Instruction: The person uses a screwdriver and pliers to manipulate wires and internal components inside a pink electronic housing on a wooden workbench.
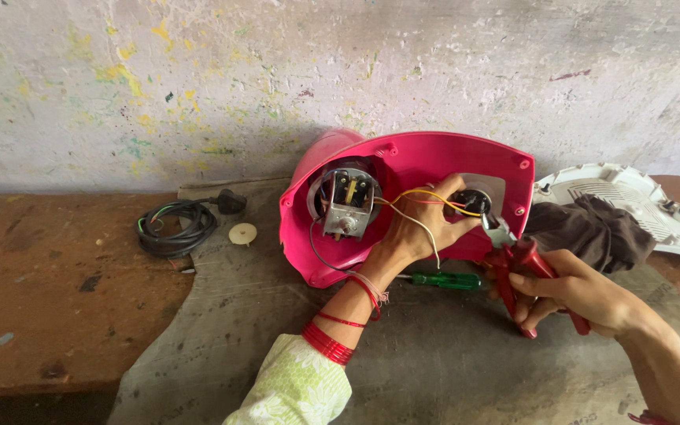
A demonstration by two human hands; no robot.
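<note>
Pliers (522, 264) within right fingers (548, 303)

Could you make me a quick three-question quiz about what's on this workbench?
1. True or false: the right hand holds red-handled pliers.
2. What does the left hand touch: A) the coiled black cable, B) the wires inside the pink housing, C) the dark cloth?
3. What lies on the mat behind the left wrist?

Key: 1 true; 2 B; 3 a green-handled screwdriver.

Brown bench (57, 275), grey mat (450, 362) over it; pink housing (434, 161), green screwdriver (446, 279), black cable (175, 224) on top.
</note>
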